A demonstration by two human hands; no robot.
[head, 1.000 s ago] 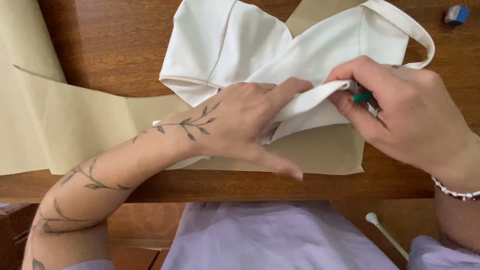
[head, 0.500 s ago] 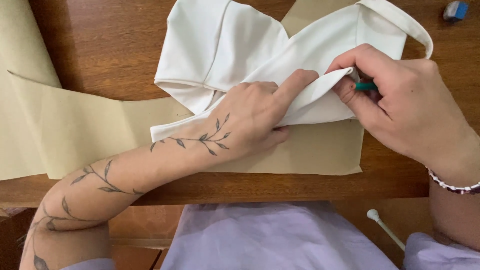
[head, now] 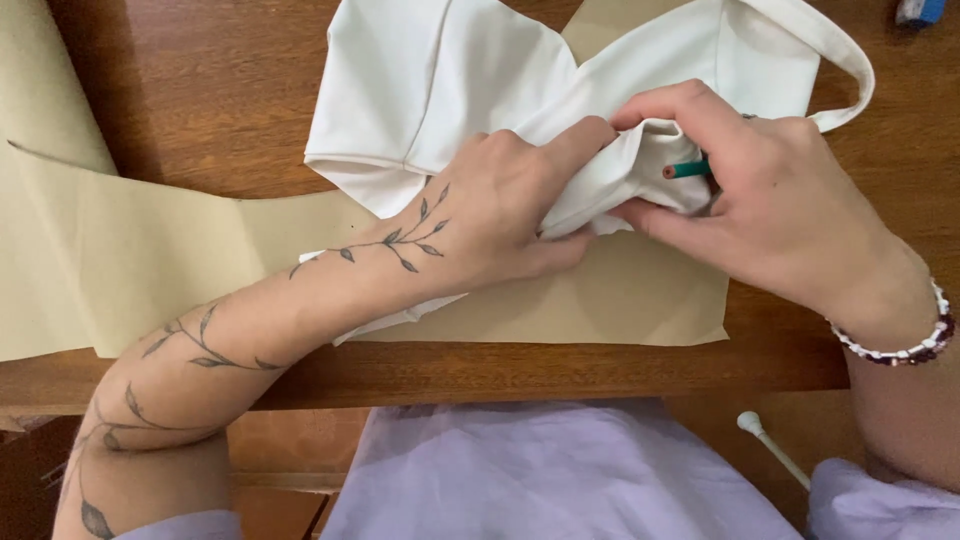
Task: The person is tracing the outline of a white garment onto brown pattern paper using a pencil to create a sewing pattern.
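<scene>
A white fabric garment piece (head: 450, 80) with a strap lies on a brown wooden table (head: 220, 90), partly over tan pattern paper (head: 130, 260). My left hand (head: 500, 215) pinches a fold of the white fabric near its middle. My right hand (head: 760, 195) grips the same fold from the right and also holds a green pencil (head: 688, 169), whose end pokes out between fingers and cloth. The two hands touch at the fold.
The table's front edge (head: 560, 375) runs just below the paper. A blue object (head: 918, 10) sits at the far right corner. A thin white stick (head: 770, 445) shows below the table edge, beside lilac cloth on my lap (head: 540, 470).
Both hands have shifted up the fabric and bunched the fold tighter; the right hand has turned so the green pencil's end points left into the cloth.
</scene>
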